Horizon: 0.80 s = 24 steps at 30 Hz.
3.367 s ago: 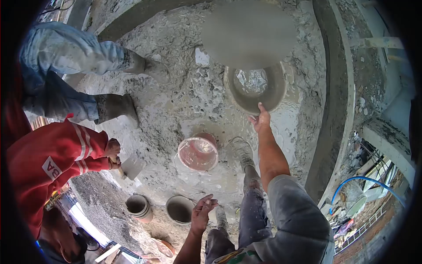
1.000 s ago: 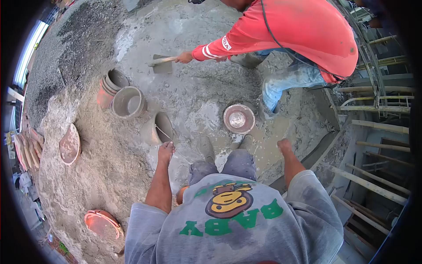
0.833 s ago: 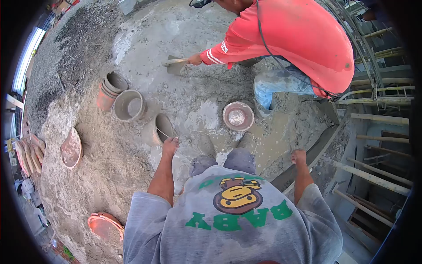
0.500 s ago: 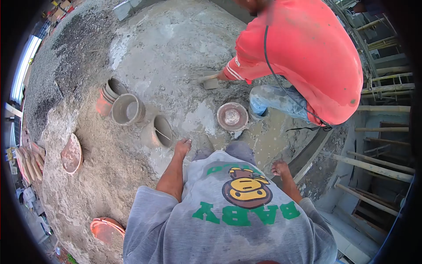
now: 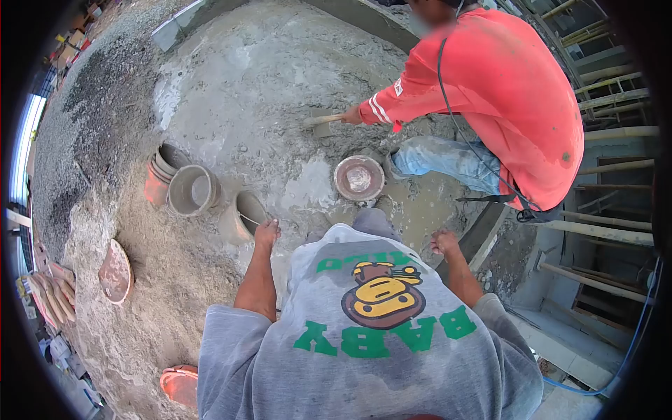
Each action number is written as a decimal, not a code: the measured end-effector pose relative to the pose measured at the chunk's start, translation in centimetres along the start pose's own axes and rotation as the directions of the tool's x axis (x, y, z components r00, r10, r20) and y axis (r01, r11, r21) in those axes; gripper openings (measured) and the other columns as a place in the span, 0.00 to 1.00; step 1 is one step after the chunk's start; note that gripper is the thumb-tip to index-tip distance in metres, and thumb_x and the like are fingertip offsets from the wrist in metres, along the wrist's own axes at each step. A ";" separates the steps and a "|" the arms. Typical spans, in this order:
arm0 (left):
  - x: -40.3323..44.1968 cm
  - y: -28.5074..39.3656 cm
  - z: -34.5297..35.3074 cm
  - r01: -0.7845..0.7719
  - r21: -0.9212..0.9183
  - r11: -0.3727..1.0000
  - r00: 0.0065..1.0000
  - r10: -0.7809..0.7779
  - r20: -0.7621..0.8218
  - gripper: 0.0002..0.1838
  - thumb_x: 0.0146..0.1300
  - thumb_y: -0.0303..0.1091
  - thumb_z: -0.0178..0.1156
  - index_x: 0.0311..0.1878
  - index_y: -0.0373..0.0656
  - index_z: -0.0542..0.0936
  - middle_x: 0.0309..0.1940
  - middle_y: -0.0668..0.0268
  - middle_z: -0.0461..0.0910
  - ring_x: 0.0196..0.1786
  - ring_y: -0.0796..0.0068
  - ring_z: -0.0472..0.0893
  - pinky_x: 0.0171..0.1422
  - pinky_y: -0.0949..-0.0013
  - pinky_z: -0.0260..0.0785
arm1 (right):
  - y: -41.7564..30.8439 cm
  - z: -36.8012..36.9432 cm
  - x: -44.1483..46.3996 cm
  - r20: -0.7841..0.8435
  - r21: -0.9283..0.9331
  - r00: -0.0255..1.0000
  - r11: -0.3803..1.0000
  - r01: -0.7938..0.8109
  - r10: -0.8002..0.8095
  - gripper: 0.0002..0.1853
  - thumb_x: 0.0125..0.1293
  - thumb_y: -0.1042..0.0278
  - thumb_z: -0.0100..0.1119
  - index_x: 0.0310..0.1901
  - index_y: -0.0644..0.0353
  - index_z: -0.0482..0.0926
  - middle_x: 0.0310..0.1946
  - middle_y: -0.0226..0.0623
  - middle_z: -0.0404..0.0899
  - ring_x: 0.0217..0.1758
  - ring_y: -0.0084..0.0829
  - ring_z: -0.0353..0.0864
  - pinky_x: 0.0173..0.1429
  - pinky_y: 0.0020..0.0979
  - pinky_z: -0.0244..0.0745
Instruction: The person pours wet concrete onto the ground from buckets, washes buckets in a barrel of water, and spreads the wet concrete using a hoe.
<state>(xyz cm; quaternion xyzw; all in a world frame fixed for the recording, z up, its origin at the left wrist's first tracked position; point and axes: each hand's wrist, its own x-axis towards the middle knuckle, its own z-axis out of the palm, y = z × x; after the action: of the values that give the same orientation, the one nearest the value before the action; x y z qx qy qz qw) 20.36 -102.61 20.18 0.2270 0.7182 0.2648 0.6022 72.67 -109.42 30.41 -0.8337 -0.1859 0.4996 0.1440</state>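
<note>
My left hand (image 5: 267,232), fingers loosely curled with nothing seen in them, hangs by the rim of a tilted grey bucket (image 5: 235,222). I cannot tell whether they touch. On the other side of my grey shirt (image 5: 329,294), my right hand (image 5: 444,243) is curled and holds nothing visible, above wet ground. Ahead of me sits a round shallow pan (image 5: 343,183) with a pale lump of mix in its middle. A co-worker in a red top (image 5: 511,91) bends over the wet grey mortar (image 5: 238,84), gripping a short-handled flat-bladed tool (image 5: 322,126) in it.
Another grey bucket (image 5: 180,192) stands beside a stack of buckets (image 5: 155,183) at left. A shallow pan (image 5: 115,273) and an orange pan (image 5: 179,385) lie on the dirt. Stacked sacks (image 5: 52,297) are far left; bamboo poles (image 5: 595,231) line the right.
My view has shifted, so the co-worker sits further right. My left hand has moved closer to the tilted bucket's rim. The co-worker's arm reaches out straighter with the tool.
</note>
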 end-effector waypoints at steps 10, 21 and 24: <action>-0.5 0.0 -1.4 0.037 0.068 0.997 0.999 -0.037 -0.001 0.13 0.63 0.36 0.53 0.37 0.33 0.76 0.22 0.65 0.74 0.22 0.77 0.72 0.27 0.74 0.67 | 0.4 1.2 2.1 -0.038 -0.097 0.997 0.994 0.058 -0.062 0.09 0.53 0.67 0.50 0.26 0.64 0.75 0.19 0.38 0.75 0.19 0.28 0.75 0.20 0.30 0.68; 1.5 1.8 -1.1 0.030 0.025 0.999 0.999 -0.030 0.026 0.11 0.63 0.35 0.53 0.37 0.34 0.75 0.21 0.65 0.73 0.22 0.78 0.72 0.26 0.75 0.66 | -0.8 2.1 2.4 0.016 -0.010 1.000 1.000 -0.002 0.002 0.09 0.55 0.67 0.52 0.35 0.62 0.73 0.26 0.36 0.74 0.25 0.27 0.74 0.25 0.28 0.70; 1.8 2.3 0.0 0.068 0.088 0.994 0.995 -0.074 0.071 0.11 0.63 0.35 0.53 0.36 0.34 0.74 0.20 0.65 0.73 0.21 0.77 0.71 0.26 0.74 0.65 | 0.1 3.1 2.6 -0.015 -0.092 0.998 0.994 0.065 -0.066 0.09 0.54 0.67 0.52 0.33 0.63 0.74 0.26 0.36 0.75 0.24 0.26 0.75 0.24 0.28 0.70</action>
<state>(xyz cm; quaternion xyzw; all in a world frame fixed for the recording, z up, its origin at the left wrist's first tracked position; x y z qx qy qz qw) 20.11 -99.72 20.37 0.2365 0.7135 0.2036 0.6273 71.07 -108.21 26.94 -0.8372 -0.2346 0.4782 0.1237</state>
